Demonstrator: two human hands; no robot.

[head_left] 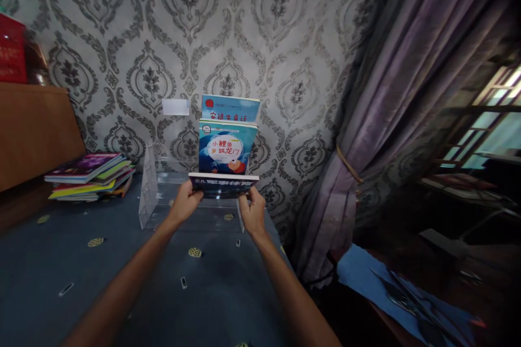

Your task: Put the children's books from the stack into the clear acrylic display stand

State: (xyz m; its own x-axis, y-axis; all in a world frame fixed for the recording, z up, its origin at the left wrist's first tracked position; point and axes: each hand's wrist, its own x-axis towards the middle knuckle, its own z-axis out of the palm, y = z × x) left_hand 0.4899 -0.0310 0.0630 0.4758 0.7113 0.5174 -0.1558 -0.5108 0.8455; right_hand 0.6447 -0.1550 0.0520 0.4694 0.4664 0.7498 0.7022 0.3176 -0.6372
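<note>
Hold the dark book level from side to side, out in front of the clear rack and just below the carp book in view. Grip evenly, with the left hand closed round one side and the right hand round the other, thumbs toward the near face, both opened only about as far as the book's thickness. Cannot tell from this angle whether touching the rack along the lower edge or just short of it. Best to move both sides together, so as not to twist the cover, and to mind the see-through side panels, easy to knock near the right hand. Go gently around the carp book, upright behind, with a paler blue book rising behind that in front of the patterned wallpaper. At left on the desk, note a loose pile of books, well apart from the rack and not in the way. To the right, past the desk's edge, a gathered purple curtain and a blue cloth, both clear of the hands.
</note>
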